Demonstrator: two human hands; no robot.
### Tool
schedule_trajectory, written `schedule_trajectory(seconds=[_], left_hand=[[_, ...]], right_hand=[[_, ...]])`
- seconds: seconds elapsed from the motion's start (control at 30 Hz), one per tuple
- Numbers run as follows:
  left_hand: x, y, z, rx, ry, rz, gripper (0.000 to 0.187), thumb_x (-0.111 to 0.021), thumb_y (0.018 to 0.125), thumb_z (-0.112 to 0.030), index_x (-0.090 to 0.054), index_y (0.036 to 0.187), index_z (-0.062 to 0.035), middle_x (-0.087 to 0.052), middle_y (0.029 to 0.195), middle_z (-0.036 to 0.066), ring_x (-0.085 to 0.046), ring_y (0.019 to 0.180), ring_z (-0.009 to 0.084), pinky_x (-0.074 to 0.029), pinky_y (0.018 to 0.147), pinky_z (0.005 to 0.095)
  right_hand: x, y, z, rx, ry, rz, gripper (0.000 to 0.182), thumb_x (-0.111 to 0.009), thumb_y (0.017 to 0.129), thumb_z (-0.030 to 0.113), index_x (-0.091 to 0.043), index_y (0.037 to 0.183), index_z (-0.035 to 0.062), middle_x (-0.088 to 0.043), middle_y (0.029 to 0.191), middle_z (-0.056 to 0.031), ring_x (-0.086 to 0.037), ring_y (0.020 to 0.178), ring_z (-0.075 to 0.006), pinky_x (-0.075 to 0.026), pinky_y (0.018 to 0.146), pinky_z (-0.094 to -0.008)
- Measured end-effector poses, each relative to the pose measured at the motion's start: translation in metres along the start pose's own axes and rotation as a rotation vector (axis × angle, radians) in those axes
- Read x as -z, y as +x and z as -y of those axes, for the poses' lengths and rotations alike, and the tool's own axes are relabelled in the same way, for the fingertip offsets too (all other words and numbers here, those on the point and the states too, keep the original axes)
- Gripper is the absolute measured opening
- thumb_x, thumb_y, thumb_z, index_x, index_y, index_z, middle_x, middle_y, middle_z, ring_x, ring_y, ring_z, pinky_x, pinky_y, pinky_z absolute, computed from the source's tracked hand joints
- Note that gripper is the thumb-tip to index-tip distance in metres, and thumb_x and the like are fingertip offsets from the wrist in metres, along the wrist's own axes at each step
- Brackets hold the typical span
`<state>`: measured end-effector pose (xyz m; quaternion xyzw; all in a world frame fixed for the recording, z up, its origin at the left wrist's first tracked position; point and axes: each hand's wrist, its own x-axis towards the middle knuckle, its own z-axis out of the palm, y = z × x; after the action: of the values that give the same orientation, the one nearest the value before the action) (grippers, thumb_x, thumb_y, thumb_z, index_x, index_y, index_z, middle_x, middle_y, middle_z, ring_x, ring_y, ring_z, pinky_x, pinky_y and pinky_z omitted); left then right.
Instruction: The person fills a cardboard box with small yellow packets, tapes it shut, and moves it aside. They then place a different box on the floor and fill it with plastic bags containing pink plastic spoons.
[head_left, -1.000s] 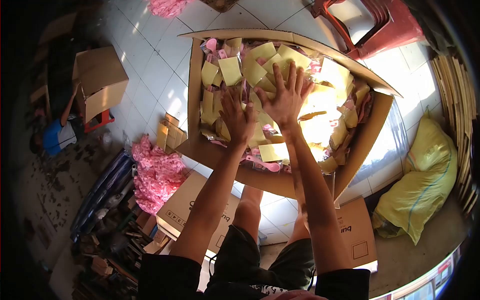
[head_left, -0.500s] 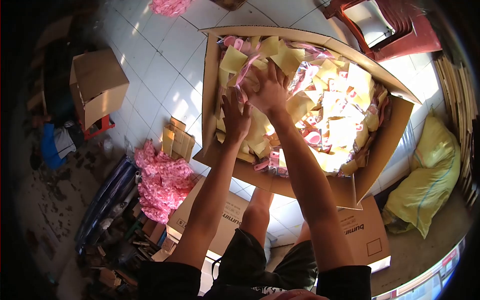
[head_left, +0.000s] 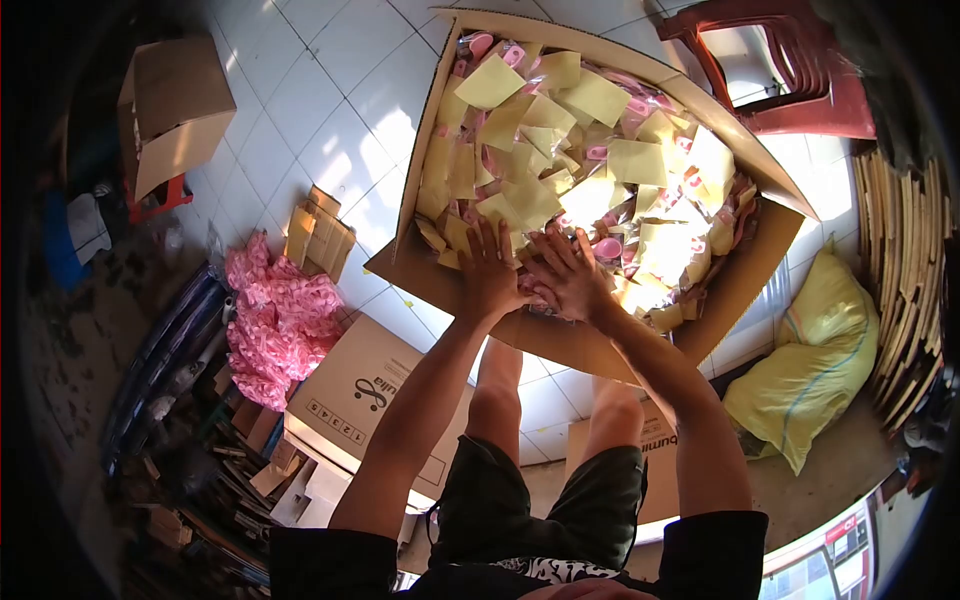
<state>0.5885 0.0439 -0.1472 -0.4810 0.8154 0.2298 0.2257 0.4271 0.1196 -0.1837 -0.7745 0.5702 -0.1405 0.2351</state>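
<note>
A large open cardboard box point(head_left: 745, 290) stands in front of me, filled with many small clear plastic packets point(head_left: 525, 205) that hold pink pieces and yellowish cards. My left hand point(head_left: 489, 272) lies on the packets by the near side of the box, fingers spread. Beside it, my right hand point(head_left: 570, 272) rests flat on the packets with its fingers stretched out. The two hands nearly meet at the thumbs. Neither grasps a packet that I can see. A pink round piece point(head_left: 607, 248) shows just right of my right hand.
Pink bundled material point(head_left: 275, 330) lies on the tiled floor at left, near a closed carton point(head_left: 365, 395). Another carton point(head_left: 180, 110) sits on a red stool at far left. On the right are a yellow sack point(head_left: 815, 355), stacked wooden strips point(head_left: 905, 290) and red plastic chairs point(head_left: 815, 80).
Both hands have come back from the far left part of the packets to the near side of the box. They now lie flat side by side, and the camera view has shifted.
</note>
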Motion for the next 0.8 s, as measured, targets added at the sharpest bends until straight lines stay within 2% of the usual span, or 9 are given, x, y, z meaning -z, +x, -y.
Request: schedule_trajectory(seconds=[0.17, 0.37, 0.5, 0.57, 0.63, 0.67, 0.7, 0.73, 0.8], left_hand=[[-0.044, 0.017, 0.021, -0.050, 0.036, -0.005, 0.139, -0.082, 0.049, -0.059, 0.000, 0.144, 0.0013, -0.003, 0.147, 0.035, -0.016, 0.133, 0.0540, -0.035, 0.089, 0.0678], [-0.074, 0.029, 0.026, -0.089, 0.030, -0.082, 0.146, -0.080, 0.049, -0.062, 0.012, 0.141, 0.0028, 0.002, 0.146, 0.037, -0.014, 0.133, 0.0545, -0.033, 0.089, 0.0681], [-0.083, 0.042, 0.025, 0.033, 0.128, 0.137, 0.143, -0.079, 0.054, -0.061, 0.019, 0.140, -0.0009, 0.016, 0.146, 0.032, -0.002, 0.138, 0.0488, -0.029, 0.094, 0.0689], [-0.094, 0.046, 0.035, -0.006, 0.214, 0.172, 0.139, -0.079, 0.057, -0.058, 0.017, 0.141, -0.0028, 0.019, 0.146, 0.031, 0.001, 0.138, 0.0472, -0.026, 0.096, 0.0694], [-0.092, 0.053, 0.029, 0.067, 0.169, 0.273, 0.137, -0.078, 0.059, -0.058, 0.016, 0.142, -0.0026, 0.018, 0.146, 0.031, 0.001, 0.138, 0.0477, -0.024, 0.097, 0.0705], [-0.095, 0.057, 0.029, 0.049, 0.172, 0.282, 0.137, -0.078, 0.059, -0.058, 0.016, 0.142, -0.0026, 0.018, 0.146, 0.031, 0.001, 0.138, 0.0477, -0.024, 0.097, 0.0705], [-0.098, 0.055, 0.034, 0.007, 0.264, 0.343, 0.129, -0.075, 0.061, -0.061, 0.006, 0.144, -0.0043, 0.009, 0.147, 0.032, -0.001, 0.137, 0.0487, -0.026, 0.096, 0.0688], [-0.096, 0.052, 0.038, -0.039, 0.355, 0.396, 0.123, -0.072, 0.063, -0.064, -0.004, 0.147, -0.0059, -0.001, 0.147, 0.033, -0.003, 0.137, 0.0497, -0.028, 0.096, 0.0671], [-0.073, 0.044, 0.034, -0.077, 0.261, 0.313, 0.126, -0.074, 0.060, -0.064, -0.006, 0.146, -0.0039, 0.001, 0.148, 0.033, -0.005, 0.137, 0.0496, -0.028, 0.100, 0.0634]], right_hand=[[-0.044, -0.004, -0.006, -0.051, -0.050, -0.012, 0.058, -0.049, 0.086, 0.042, -0.039, 0.140, 0.0217, -0.028, 0.150, -0.0085, -0.027, 0.137, -0.0296, -0.015, 0.110, -0.0555], [-0.055, -0.011, -0.013, 0.014, -0.264, -0.029, 0.064, -0.045, 0.087, 0.048, -0.036, 0.142, 0.0145, -0.023, 0.152, -0.0088, -0.023, 0.139, -0.0296, -0.016, 0.111, -0.0498], [-0.076, -0.009, -0.020, 0.034, -0.246, -0.088, 0.060, -0.045, 0.088, 0.042, -0.039, 0.139, 0.0102, -0.026, 0.150, -0.0106, -0.028, 0.135, -0.0306, -0.022, 0.110, -0.0444], [-0.090, -0.008, -0.026, 0.047, -0.187, -0.078, 0.059, -0.046, 0.088, 0.040, -0.041, 0.137, 0.0086, -0.028, 0.149, -0.0112, -0.032, 0.132, -0.0298, -0.026, 0.109, -0.0422], [-0.110, -0.007, -0.027, 0.031, -0.150, -0.312, 0.060, -0.047, 0.087, 0.040, -0.042, 0.137, 0.0077, -0.027, 0.149, -0.0111, -0.032, 0.132, -0.0290, -0.027, 0.109, -0.0418], [-0.108, -0.010, -0.026, 0.027, -0.170, -0.271, 0.061, -0.051, 0.086, 0.038, -0.041, 0.137, 0.0059, -0.027, 0.149, -0.0113, -0.030, 0.134, -0.0289, -0.026, 0.110, -0.0423], [-0.104, -0.012, -0.022, 0.005, -0.169, -0.260, 0.061, -0.051, 0.086, 0.038, -0.041, 0.137, 0.0059, -0.027, 0.149, -0.0113, -0.030, 0.134, -0.0289, -0.026, 0.110, -0.0423], [-0.098, -0.011, -0.022, 0.005, -0.032, -0.234, 0.062, -0.053, 0.085, 0.037, -0.041, 0.137, 0.0048, -0.028, 0.148, -0.0118, -0.029, 0.134, -0.0292, -0.025, 0.111, -0.0429], [-0.068, -0.012, -0.017, -0.049, 0.330, -0.188, 0.063, -0.058, 0.084, 0.035, -0.041, 0.136, 0.0042, -0.029, 0.148, -0.0129, -0.025, 0.137, -0.0304, -0.021, 0.112, -0.0461]])
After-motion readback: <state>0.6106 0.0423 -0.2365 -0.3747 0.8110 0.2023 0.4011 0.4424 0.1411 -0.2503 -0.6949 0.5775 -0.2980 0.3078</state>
